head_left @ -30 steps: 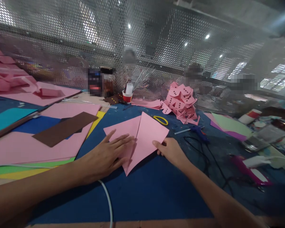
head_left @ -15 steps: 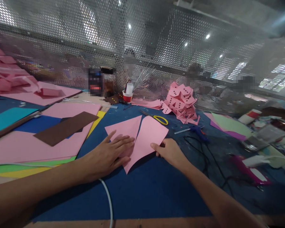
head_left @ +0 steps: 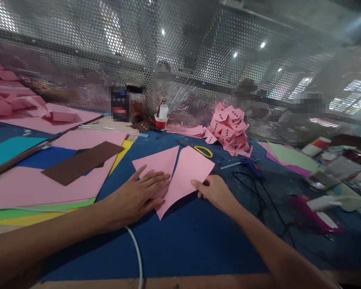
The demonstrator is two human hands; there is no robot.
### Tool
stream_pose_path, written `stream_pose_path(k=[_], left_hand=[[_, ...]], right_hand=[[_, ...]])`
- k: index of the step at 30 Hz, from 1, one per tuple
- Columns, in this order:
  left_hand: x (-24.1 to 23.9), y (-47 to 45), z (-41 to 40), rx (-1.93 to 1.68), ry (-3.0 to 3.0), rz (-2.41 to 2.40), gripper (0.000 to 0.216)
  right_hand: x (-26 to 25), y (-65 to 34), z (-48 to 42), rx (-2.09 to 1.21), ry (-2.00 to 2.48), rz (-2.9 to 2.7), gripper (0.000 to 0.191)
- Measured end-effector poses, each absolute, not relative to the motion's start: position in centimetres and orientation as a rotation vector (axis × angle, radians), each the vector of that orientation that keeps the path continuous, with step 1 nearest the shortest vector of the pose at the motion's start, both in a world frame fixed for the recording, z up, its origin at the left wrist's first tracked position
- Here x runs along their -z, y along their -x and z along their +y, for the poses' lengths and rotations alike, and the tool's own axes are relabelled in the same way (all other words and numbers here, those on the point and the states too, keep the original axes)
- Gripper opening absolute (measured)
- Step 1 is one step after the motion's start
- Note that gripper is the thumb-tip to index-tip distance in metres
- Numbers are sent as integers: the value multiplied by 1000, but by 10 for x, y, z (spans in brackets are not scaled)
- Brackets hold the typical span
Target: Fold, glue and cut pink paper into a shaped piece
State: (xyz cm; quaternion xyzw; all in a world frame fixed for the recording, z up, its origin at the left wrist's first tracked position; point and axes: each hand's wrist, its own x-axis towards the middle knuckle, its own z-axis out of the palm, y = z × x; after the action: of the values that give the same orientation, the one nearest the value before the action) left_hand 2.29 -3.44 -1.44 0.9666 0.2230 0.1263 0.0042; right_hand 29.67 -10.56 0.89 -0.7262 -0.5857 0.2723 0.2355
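Folding seems partway: pink sheet (head_left: 186, 172) creased once, right flap not yet flat. Left hand (head_left: 135, 197) presses it, palm open; right hand (head_left: 215, 192) pinches the flap's edge.

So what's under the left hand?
The pink paper lies under the left hand, on the blue tabletop. The part beneath the palm is hidden.

Bare left hand (head_left: 135, 196), bare right hand (head_left: 215, 192), both forearms bare, slender fingers
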Motion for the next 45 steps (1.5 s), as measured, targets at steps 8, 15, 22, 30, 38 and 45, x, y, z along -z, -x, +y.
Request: stream_pose_path(k=[8, 15, 22, 30, 38, 45], left_hand=[[8, -23, -34, -420, -3010, 667, 51], [10, -20, -33, -470, -2990, 600, 46], [12, -20, -33, -488, -2980, 592, 51], [13, -21, -34, -474, -2993, 626, 48], [14, -21, -34, -479, -3000, 618, 48], [15, -21, -34, -495, -2994, 602, 50]], right_hand=[[-2, -293, -104, -701, 1949, -1577, 45], [-4, -290, -105, -704, 1972, -1602, 48], [-9, -286, -106, -686, 2066, -1634, 40], [-19, -282, -108, -619, 2136, -1706, 39], [-22, -281, -109, -607, 2143, -1722, 40], [-14, -287, -107, -681, 2064, -1689, 42]])
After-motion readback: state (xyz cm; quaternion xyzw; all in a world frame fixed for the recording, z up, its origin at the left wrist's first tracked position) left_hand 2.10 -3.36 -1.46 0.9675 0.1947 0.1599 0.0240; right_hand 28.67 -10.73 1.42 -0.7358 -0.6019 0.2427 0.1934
